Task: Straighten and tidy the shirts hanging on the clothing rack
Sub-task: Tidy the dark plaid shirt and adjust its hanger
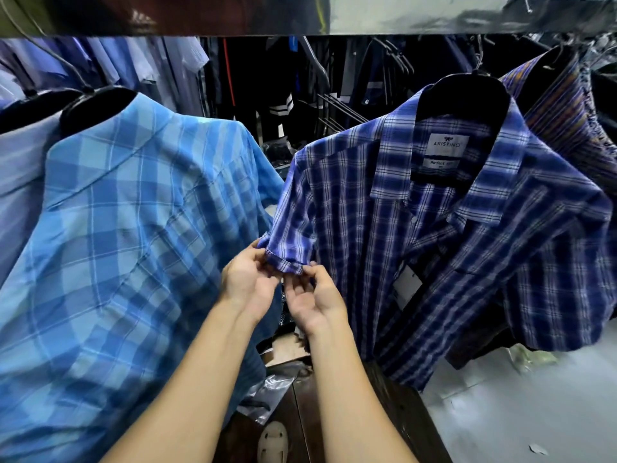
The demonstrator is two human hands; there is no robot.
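Observation:
A dark blue plaid short-sleeved shirt (434,235) hangs on a black hanger at the right, with a white label in its collar and a paper tag on its front. Its left sleeve (290,235) points toward me, its hem folded up. My left hand (248,282) pinches the left end of that hem. My right hand (314,297) pinches the hem's right end from below. A light blue checked shirt (127,235) hangs at the left on another black hanger, touching the sleeve's side.
A metal rack rail (434,15) runs along the top. More shirts hang at far left (20,182) and far right (561,105); dark garments and empty hangers fill the back. Below lie a dark wooden surface (384,412), plastic wrap (267,396) and a sandal (272,442).

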